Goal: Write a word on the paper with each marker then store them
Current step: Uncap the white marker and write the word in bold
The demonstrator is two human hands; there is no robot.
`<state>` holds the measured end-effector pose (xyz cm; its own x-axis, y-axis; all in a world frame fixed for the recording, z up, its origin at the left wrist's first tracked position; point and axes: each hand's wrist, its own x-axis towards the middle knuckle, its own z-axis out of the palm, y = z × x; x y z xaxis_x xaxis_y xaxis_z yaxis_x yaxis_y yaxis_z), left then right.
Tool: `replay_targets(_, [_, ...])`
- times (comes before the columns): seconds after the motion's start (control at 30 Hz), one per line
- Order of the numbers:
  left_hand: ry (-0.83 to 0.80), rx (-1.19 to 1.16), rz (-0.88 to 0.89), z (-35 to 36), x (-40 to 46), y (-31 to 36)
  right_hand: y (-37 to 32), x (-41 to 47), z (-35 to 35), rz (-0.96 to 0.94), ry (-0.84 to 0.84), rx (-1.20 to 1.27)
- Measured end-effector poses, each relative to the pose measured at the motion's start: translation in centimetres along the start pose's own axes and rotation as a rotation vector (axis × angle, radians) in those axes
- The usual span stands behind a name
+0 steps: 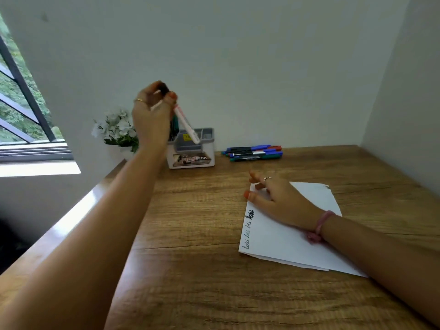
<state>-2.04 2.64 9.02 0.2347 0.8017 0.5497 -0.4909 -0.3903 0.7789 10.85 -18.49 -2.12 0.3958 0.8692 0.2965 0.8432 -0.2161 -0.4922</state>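
Note:
My left hand (152, 115) is raised above the grey-and-white organiser box (191, 151) at the back of the desk, gripping a white marker (187, 125) with a dark cap. The marker tilts down, its lower end just over the box. Other markers stand in the box, mostly hidden behind my hand. My right hand (281, 198) lies flat, fingers spread, on the white paper (285, 236), which bears several handwritten words along its left edge. A bunch of several blue, red and green markers (253, 153) lies on the desk right of the box.
A pot of white flowers (116, 129) stands left of the box against the wall. The wooden desk (202, 234) sits in a corner, walls behind and to the right. A barred window (21, 103) is at left.

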Motion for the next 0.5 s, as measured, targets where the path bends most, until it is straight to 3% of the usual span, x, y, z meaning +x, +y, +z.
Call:
replay_targets(0.23, [0.178,0.208,0.100,-1.8,5.9,-1.4,-0.8,-0.3,0.1,-0.009,-0.055,-0.142])
replay_targets(0.5, [0.049,0.477,0.110,-1.5,6.9,-5.8,-0.9,-0.3,0.2,-0.017,-0.063,-0.191])
